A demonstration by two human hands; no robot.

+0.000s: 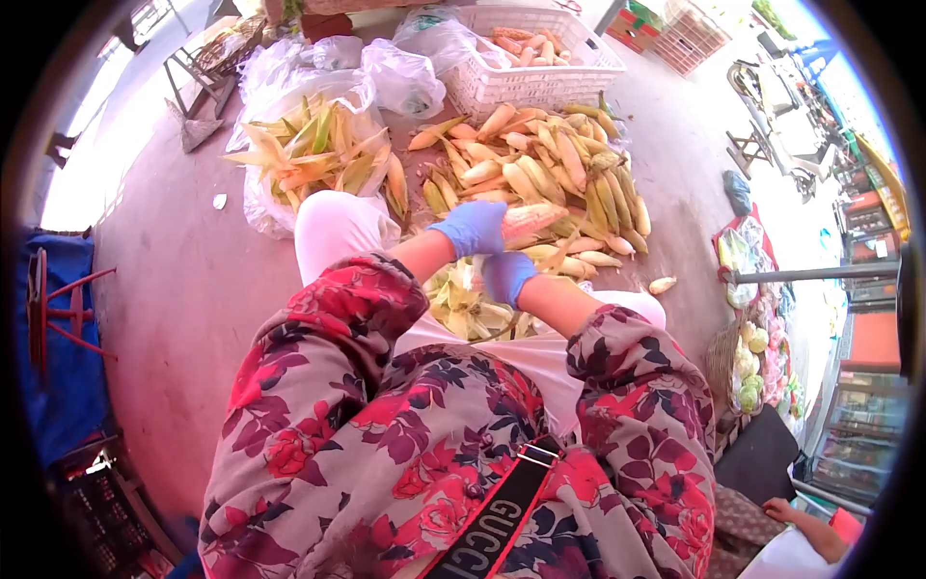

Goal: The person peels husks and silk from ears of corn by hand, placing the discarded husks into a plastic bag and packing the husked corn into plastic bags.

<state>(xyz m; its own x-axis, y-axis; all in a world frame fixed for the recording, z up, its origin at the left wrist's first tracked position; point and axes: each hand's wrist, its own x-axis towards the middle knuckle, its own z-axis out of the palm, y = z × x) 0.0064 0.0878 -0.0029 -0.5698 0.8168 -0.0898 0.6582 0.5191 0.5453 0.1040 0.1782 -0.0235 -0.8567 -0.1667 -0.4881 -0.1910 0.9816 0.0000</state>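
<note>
My left hand [471,229], in a blue glove, is closed around an ear of corn [532,220] with its pinkish kernels bared. Just below it is my right hand [506,278], also gloved in blue; it is blurred, and its fingers are too unclear to show what they hold. Loose pale husks [468,307] lie under the hands, between the knees. Beyond the hands spreads a heap of corn ears [540,169], many still in yellow-green husks.
A white plastic crate [482,95] with husked ears stands behind the heap. To its left sits a clear plastic bag [260,198] stuffed with husks. Bagged vegetables [752,357] line the right side. A blue cloth [58,357] hangs at left. Another person's arm [810,531] shows at lower right.
</note>
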